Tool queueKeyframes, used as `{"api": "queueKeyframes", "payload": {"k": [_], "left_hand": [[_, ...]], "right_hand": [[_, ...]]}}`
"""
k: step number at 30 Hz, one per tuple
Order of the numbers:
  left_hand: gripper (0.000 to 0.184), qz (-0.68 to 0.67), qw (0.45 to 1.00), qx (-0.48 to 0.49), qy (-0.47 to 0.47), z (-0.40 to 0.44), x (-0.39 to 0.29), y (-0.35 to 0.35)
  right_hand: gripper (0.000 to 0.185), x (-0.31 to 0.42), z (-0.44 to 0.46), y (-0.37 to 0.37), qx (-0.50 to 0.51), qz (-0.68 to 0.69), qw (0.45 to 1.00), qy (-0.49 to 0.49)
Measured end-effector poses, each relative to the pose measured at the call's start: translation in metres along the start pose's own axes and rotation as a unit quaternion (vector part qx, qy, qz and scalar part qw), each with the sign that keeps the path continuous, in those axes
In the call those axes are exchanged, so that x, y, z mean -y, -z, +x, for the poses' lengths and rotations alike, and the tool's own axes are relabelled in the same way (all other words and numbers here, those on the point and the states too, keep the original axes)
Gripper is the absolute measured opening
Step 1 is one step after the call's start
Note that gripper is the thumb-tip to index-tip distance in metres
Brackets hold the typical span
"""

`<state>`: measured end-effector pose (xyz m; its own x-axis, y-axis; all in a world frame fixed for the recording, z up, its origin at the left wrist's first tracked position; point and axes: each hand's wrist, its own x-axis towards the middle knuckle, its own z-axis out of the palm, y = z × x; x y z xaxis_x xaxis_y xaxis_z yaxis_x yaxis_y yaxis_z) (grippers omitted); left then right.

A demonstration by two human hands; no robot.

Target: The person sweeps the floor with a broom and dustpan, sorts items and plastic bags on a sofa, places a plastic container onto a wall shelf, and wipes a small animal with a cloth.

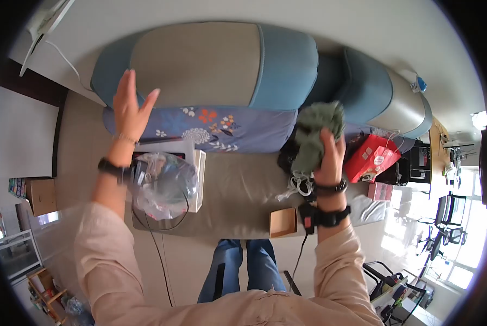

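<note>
My left hand (130, 111) is raised in front of the sofa back, with its fingers stretched, the thumb apart and nothing in it. Below it, a clear plastic bag (170, 185) sits on a white box (199, 182) on the sofa seat. My right hand (330, 158) grips a crumpled green cloth (315, 133), which hangs in folds above the right part of the seat. Just under the cloth lie a dark bundle (288, 157) and white cords (302, 185). The exact kind of the cloth does not show.
The grey-brown sofa seat (238, 179) spans the front, with a floral cover (211, 127) behind it. An open cardboard box (283, 223) stands at the seat's front edge. A red bag (371, 157) is on the right. Dark cables hang from the seat beside my legs.
</note>
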<state>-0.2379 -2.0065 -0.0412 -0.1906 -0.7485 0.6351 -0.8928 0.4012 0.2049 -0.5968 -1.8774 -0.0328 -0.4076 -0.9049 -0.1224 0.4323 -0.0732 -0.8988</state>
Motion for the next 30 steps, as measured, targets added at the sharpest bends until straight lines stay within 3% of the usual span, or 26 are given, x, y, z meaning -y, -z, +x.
{"api": "queueKeyframes", "payload": {"k": [1, 3, 4, 6, 8, 10, 12, 13, 15, 18, 20, 22, 24, 26, 30], "left_hand": [[0.059, -0.003, 1.0, -0.005, 0.0, 0.015, 0.008, -0.014], [0.086, 0.168, 0.978, 0.123, 0.018, 0.04, 0.017, -0.039], [0.086, 0.164, 0.979, 0.117, 0.017, 0.044, 0.021, -0.048], [0.109, 0.165, 0.961, 0.207, 0.078, 0.046, 0.029, -0.067], [0.119, 0.15, 0.963, 0.208, 0.085, 0.045, 0.033, -0.074], [0.117, 0.15, 0.961, 0.212, 0.093, 0.047, 0.031, -0.073], [0.118, 0.154, 0.962, 0.21, 0.084, 0.048, 0.031, -0.076], [0.118, 0.152, 0.962, 0.21, 0.089, 0.047, 0.03, -0.077], [0.119, 0.152, 0.961, 0.21, 0.093, 0.047, 0.03, -0.078], [0.118, 0.138, 0.963, 0.213, 0.09, 0.048, 0.03, -0.08], [0.118, 0.131, 0.962, 0.216, 0.1, 0.047, 0.032, -0.078], [0.118, 0.13, 0.963, 0.218, 0.095, 0.044, 0.032, -0.077], [0.118, 0.133, 0.964, 0.209, 0.093, 0.047, 0.032, -0.077], [0.118, 0.134, 0.96, 0.223, 0.099, 0.048, 0.032, -0.076], [0.117, 0.13, 0.96, 0.224, 0.102, 0.046, 0.034, -0.078]], "right_hand": [[0.027, 0.002, 0.022, -0.016, -0.018, -0.006, 0.998, 0.056], [0.026, 0.006, 0.066, -0.046, -0.014, -0.093, 0.978, 0.185], [0.029, -0.002, 0.096, -0.052, -0.021, -0.132, 0.959, 0.249], [0.036, -0.024, 0.158, -0.054, -0.073, -0.297, 0.863, 0.403], [0.03, -0.039, 0.184, -0.07, -0.141, -0.487, 0.798, 0.327], [0.027, -0.045, 0.19, -0.115, -0.113, -0.47, 0.813, 0.324], [0.015, -0.073, 0.189, -0.176, -0.015, -0.638, 0.661, 0.394], [0.009, -0.093, 0.19, -0.207, 0.037, -0.647, 0.632, 0.425], [0.009, -0.121, 0.171, -0.266, 0.114, -0.72, 0.558, 0.398], [0.014, -0.119, 0.17, -0.266, 0.224, -0.642, 0.563, 0.471], [0.015, -0.099, 0.191, -0.221, 0.147, -0.621, 0.601, 0.482], [0.019, -0.065, 0.217, -0.182, 0.063, -0.625, 0.668, 0.399], [0.024, -0.039, 0.23, -0.159, -0.047, -0.557, 0.793, 0.242], [0.026, -0.053, 0.222, -0.163, -0.06, -0.513, 0.802, 0.302], [0.042, -0.085, 0.183, -0.223, 0.12, -0.496, 0.785, 0.351]]}}
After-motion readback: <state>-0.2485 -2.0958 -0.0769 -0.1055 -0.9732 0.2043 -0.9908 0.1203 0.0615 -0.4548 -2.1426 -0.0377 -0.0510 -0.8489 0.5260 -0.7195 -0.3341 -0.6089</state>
